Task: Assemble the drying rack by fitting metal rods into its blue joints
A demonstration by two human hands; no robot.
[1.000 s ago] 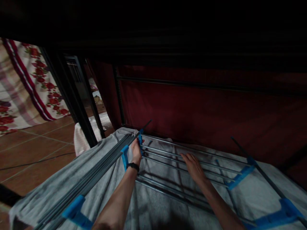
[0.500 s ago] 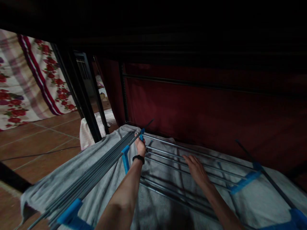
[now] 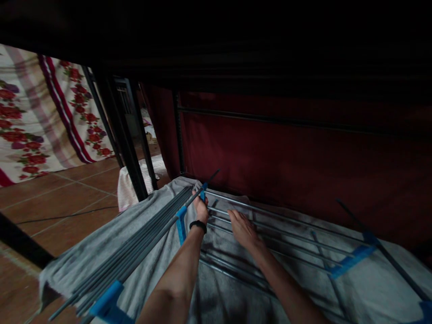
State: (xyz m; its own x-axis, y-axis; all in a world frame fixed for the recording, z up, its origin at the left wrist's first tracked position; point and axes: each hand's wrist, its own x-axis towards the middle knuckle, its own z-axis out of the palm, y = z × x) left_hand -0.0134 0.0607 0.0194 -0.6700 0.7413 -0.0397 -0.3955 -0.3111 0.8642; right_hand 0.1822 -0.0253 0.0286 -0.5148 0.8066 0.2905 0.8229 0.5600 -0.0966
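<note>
A rack of thin metal rods (image 3: 286, 229) with blue plastic brackets lies on the grey blanket (image 3: 141, 225). My left hand (image 3: 200, 207), with a black band on its wrist, is closed around the blue bracket (image 3: 203, 193) at the rack's far left corner. A long grey pole runs through this bracket and a second blue bracket (image 3: 181, 222). My right hand (image 3: 241, 226) lies over the rods, palm down and fingers stretched out, to the right of my left hand. Its fingertips are near an upper rod. Beside the rack on the left lies a bundle of loose grey rods (image 3: 145, 243).
Black metal posts (image 3: 124, 135) and a dark overhead structure frame the space. A dark red cloth (image 3: 286, 166) hangs at the back. On the left are a floral curtain (image 3: 43, 117) and a tiled floor (image 3: 84, 193) with a cable.
My right hand has slid left along the rods, closer to my left hand. My left hand still grips the same bracket. The view has shifted slightly.
</note>
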